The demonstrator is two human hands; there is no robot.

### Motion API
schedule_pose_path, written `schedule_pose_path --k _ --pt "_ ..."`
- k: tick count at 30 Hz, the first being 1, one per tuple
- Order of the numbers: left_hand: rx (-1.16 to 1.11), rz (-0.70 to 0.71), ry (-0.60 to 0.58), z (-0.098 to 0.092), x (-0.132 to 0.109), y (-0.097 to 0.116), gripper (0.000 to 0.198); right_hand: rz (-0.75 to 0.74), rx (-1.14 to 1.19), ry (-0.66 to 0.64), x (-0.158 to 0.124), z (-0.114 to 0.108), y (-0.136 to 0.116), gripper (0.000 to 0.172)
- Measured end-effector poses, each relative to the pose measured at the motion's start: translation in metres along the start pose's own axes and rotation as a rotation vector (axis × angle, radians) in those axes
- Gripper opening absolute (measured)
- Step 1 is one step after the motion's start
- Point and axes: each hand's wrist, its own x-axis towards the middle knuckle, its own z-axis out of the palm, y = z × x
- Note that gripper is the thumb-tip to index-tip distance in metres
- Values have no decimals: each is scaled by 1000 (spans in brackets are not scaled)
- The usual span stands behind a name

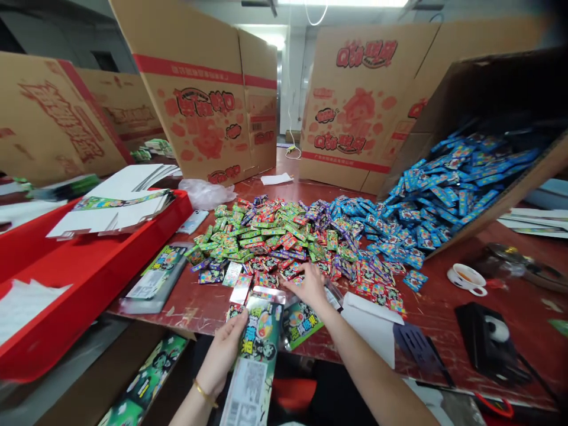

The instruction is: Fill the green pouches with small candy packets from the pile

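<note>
My left hand [224,352] grips a long printed display box [256,349] at the table's near edge, its open top toward the pile. My right hand [308,284] reaches forward with fingers curled down into a heap of small candy packets [284,242] in green, red and purple. What those fingers hold is hidden among the packets. A second heap of blue packets [444,195] spills from a tipped cardboard carton [497,83] on the right.
A red plastic crate [89,278] with flat white cartons stands at left. Tall printed cardboard boxes [199,100] wall the back. A black tape dispenser [488,343], a white tape roll [465,278] and a white envelope [373,325] lie at right.
</note>
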Motion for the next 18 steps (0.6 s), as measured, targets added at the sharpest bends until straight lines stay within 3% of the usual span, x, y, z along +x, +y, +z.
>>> schedule_pose_path --k 3,5,11,16,18 --pt "-25 -22 48 -13 -4 1 48 14 -72 26 11 24 -1 38" --pt "-8 -14 39 -18 -6 1 45 4 -91 23 5 21 -1 36" --pt "119 43 -137 -18 7 5 41 -252 137 -94 -33 -46 1 43" --pt "294 126 -255 3 17 10 39 -92 454 -221 -46 -81 -9 69" --pt "325 132 -306 11 16 10 39 -43 585 -243 -46 -85 -11 57"
